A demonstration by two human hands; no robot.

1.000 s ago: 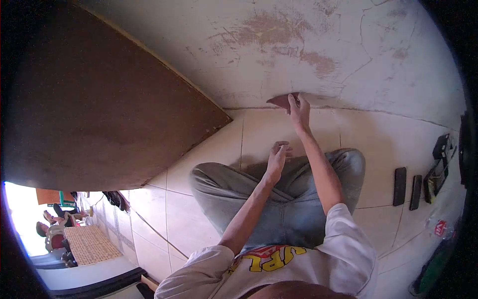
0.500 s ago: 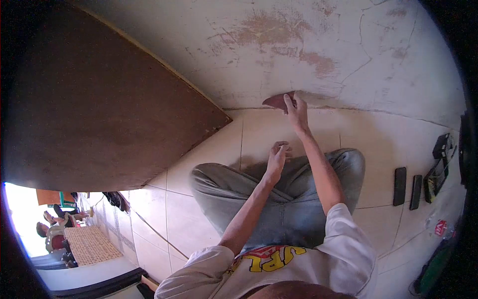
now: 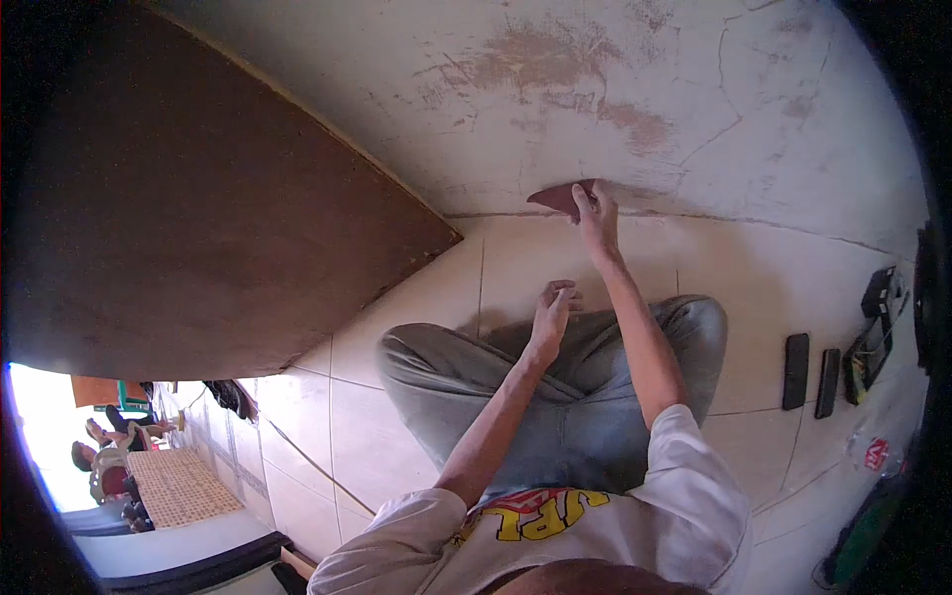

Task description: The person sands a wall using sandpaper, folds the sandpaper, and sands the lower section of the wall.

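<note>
My right hand (image 3: 597, 223) grips a folded piece of dark red sandpaper (image 3: 557, 198). The sandpaper lies against the foot of the scuffed white wall (image 3: 684, 89), just above the joint with the floor. Its left end sticks out past my fingers as a point. My left hand (image 3: 554, 302) hovers over my crossed legs, fingers loosely bent and a little apart, with nothing visible in them. Pale dust coats the fingertips of both hands. Brown worn patches and thin cracks mark the wall above the sandpaper.
A large dark brown board (image 3: 218, 198) stands at the left. Right of my knee lie a black phone (image 3: 796, 371), a second dark slim object (image 3: 828, 383) and a black device (image 3: 871, 347). A plastic bottle (image 3: 877, 454) is beyond. Another person (image 3: 107, 461) sits far left.
My right hand and the sandpaper have shifted slightly to the right along the wall's foot. My left hand has stayed almost where it was.
</note>
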